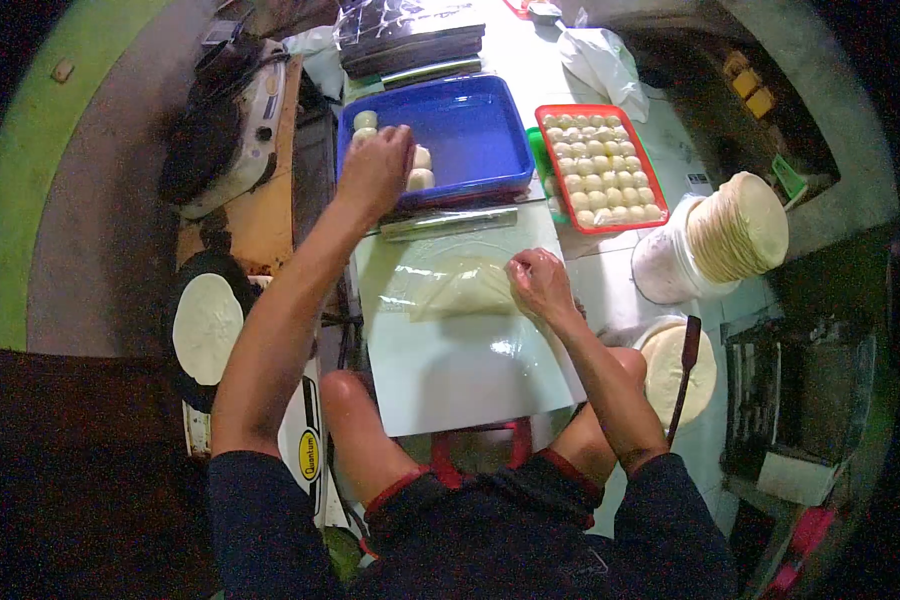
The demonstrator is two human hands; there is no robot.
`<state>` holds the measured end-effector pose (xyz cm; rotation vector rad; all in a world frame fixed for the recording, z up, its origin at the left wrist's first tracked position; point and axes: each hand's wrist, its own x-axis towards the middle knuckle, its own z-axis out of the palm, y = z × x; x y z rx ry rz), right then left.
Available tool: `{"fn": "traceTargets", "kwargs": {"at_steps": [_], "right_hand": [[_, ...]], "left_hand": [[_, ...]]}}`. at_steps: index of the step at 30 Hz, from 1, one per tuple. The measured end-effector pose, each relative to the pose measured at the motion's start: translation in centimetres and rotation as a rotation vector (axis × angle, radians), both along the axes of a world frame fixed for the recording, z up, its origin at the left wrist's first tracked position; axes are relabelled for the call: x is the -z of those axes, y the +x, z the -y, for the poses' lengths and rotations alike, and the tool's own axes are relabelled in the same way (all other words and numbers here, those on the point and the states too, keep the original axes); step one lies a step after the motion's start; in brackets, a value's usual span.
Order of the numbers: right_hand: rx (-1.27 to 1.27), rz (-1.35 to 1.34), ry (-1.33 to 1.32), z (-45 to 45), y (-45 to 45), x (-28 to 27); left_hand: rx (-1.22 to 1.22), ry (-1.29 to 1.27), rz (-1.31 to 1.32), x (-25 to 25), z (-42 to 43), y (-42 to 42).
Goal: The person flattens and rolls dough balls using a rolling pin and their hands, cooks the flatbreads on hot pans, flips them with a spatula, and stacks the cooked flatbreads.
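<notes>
The person wears a dark, navy-looking short-sleeved T-shirt (pixel 450 580). Its loose left sleeve (pixel 270 520) lies at 7 o'clock and its right sleeve (pixel 675 525) between 4 and 5, both wide and plain. Below the sleeves, the forearms are bare down to the left hand (pixel 378 165) at 11 o'clock and the right hand (pixel 542 287) at 3. Dark shorts (pixel 510 505) with red-trimmed hems show near 6 o'clock, above bare knees. A small pale print (pixel 585 567), too blurred to read, marks the dark cloth at 5 o'clock.

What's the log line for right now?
left hand: over blue tray, beside dough balls; right hand: at edge of thin sheet; red tray: more dough balls
</notes>
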<state>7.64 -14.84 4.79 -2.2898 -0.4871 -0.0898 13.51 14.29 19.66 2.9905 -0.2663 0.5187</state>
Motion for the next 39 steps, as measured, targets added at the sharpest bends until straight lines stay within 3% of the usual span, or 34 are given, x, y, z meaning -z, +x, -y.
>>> {"fn": "traceTargets", "kwargs": {"at_steps": [3,5,9,12,15,18,20,22,25,26,28,29,31,32,34,37,39], "right_hand": [[-0.058,0.058,-0.074,-1.5,1.0,1.1],[-0.081,0.011,-0.094,-2.1,0.9,2.8],[-0.1,0.044,-0.185,-3.6,0.9,4.4],[-0.06,0.172,-0.115,-4.2,1.2,5.0],[-0.207,0.234,-0.012,-4.1,1.7,5.4],[-0.577,0.072,-0.02,-0.8,-2.9,2.1],[-0.897,0.153,-0.277,3.0,-8.2,0.8],[-0.983,0.478,-0.085,6.6,-13.1,2.1],[-1.021,0.144,-0.16,8.4,-14.1,0.4],[-0.908,-0.048,-0.139,7.9,-12.7,0.5],[-0.591,-0.039,-0.186,5.9,-8.9,0.6],[-0.386,-0.051,0.009,5.1,-6.7,1.6],[-0.092,-0.101,0.062,2.1,-2.5,-0.3],[-0.153,0.005,-0.008,1.6,0.2,2.7],[-0.097,0.065,0.025,-0.8,2.5,3.1],[-0.257,0.098,0.027,-4.3,4.5,5.0],[-0.371,0.14,0.065,-6.1,4.8,6.5]], "left_hand": [[0.156,-0.167,0.012,6.6,0.9,-0.9],[0.129,-0.136,-0.281,10.2,2.2,-3.3],[0.111,-0.023,-0.026,14.4,3.5,-5.1],[0.056,-0.008,-0.004,15.0,3.3,-4.0],[0.088,-0.036,-0.109,15.2,2.9,-3.9],[0.11,-0.197,-0.257,11.9,3.2,-6.4],[0.108,-0.317,-0.337,8.1,3.9,-10.8],[0.1,-0.409,-0.37,4.5,4.2,-14.3],[0.069,-0.423,-0.274,2.1,3.7,-14.4],[0.082,-0.365,-0.173,1.8,3.2,-13.3],[0.056,-0.241,-0.036,0.5,1.9,-9.1],[0.02,-0.177,0.003,-0.9,1.3,-7.0],[-0.093,-0.087,0.282,-2.6,0.4,-3.2],[-0.065,-0.083,0.401,-3.4,0.3,-2.6],[-0.004,-0.074,0.63,-5.0,0.9,-1.3],[0.118,-0.285,0.236,-2.7,2.7,-4.9],[0.118,-0.406,-0.039,1.7,3.9,-8.3]]}}
